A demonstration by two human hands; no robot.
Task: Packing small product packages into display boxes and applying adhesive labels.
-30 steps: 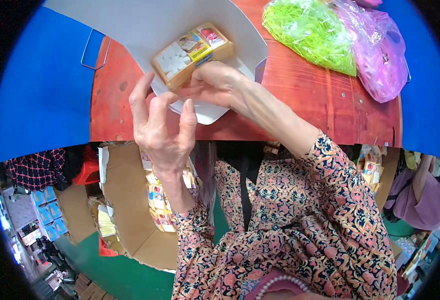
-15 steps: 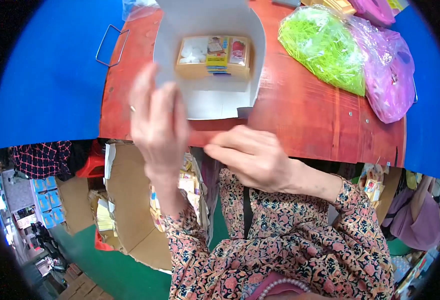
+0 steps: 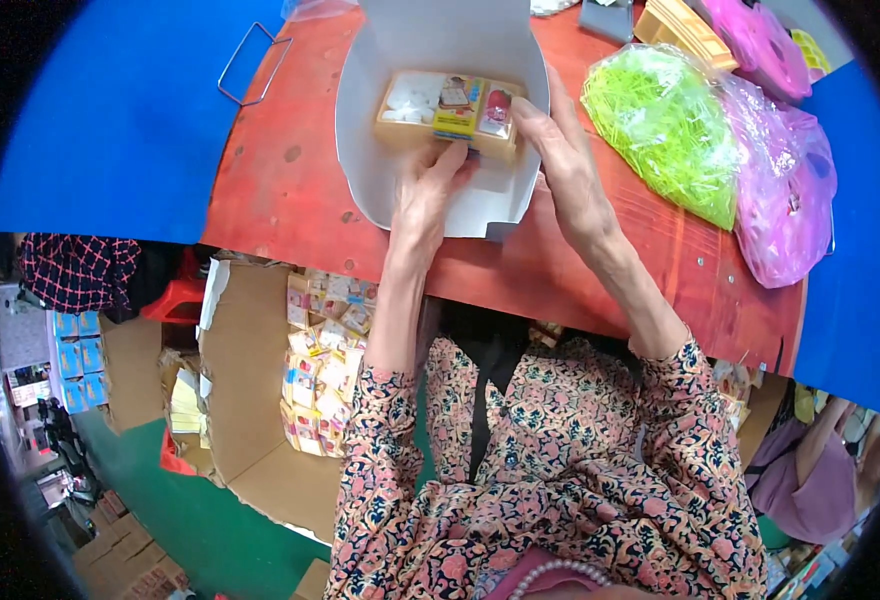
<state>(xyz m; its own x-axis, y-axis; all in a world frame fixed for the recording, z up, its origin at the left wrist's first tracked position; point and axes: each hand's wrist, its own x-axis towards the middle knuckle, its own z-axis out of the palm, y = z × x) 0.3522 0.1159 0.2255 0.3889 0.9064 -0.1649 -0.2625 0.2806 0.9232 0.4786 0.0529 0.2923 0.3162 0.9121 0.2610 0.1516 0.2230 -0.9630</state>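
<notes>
White box: a white box (image 3: 465, 212) is standing open on the red table (image 3: 295, 175), in front of the person, with a pale flap rising at its far side.
Tan pack: a tan pack (image 3: 450, 108) is lying inside the white box, showing white pieces at its left, a yellow label near the middle and a strawberry picture at its right.
Left hand: the left hand (image 3: 426, 185) is reaching over the near edge into the box, its thumb resting at the front side of the pack; the other fingers are partly hiding and blurring, so whether they are clamping on it cannot be told.
Right hand: the right hand (image 3: 575, 165) is bending around the box's right wall, thumb on the inner side near the pack's right end, fingers on the outer side, thumb and fingers apart with the wall between; how firmly they are pressing cannot be told.
Bags: a clear bag of bright green shreds (image 3: 660, 140) is lying to the right, touching a pink plastic bag (image 3: 785, 195).
Trays: tan trays (image 3: 685, 35) are sitting beyond the green shreds.
Carton: below the table, a brown carton (image 3: 245, 370) is holding many small packets (image 3: 320, 375).
</notes>
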